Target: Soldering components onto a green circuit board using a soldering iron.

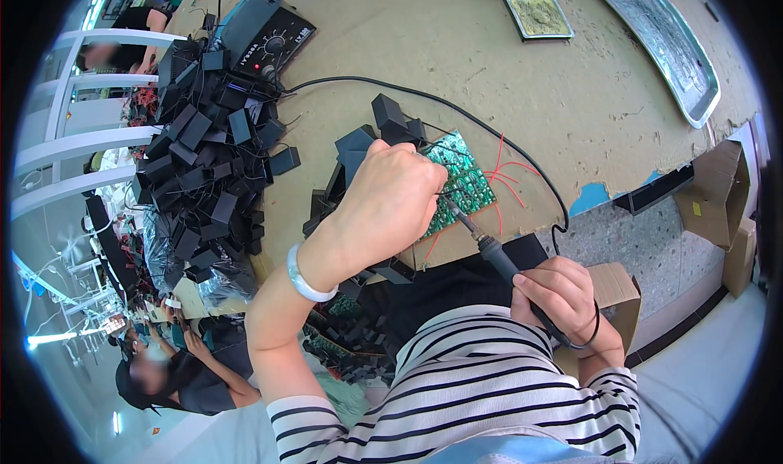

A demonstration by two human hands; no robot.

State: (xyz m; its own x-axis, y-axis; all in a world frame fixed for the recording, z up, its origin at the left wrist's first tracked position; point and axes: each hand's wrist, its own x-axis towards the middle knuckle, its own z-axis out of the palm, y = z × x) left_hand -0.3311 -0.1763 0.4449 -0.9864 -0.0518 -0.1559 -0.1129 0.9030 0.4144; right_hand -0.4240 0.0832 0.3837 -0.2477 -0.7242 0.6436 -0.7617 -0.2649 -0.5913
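A green circuit board panel [469, 178] lies near the table's front edge, with thin red wires [510, 170] sticking out from its right and lower sides. My left hand [391, 191] is over the panel's left part, fingers pinched together; a thin black wire [444, 193] shows at the fingertips, though the grip itself is mostly hidden. My right hand [559, 297] is wrapped around the grey handle of a soldering iron [499, 258]. The iron's tip points up and left, at the board beside my left fingertips. Several black plastic boxes [390, 113] with wires sit behind and beside my left hand.
A large heap of black boxes [196, 154] covers the table's left side. Behind it stands a black soldering station [269, 44]; its cable arcs across the table. A tip-cleaning tray [538, 15] and metal tray [661, 40] lie far right. Cardboard boxes [714, 195] stand right. Other people work at left.
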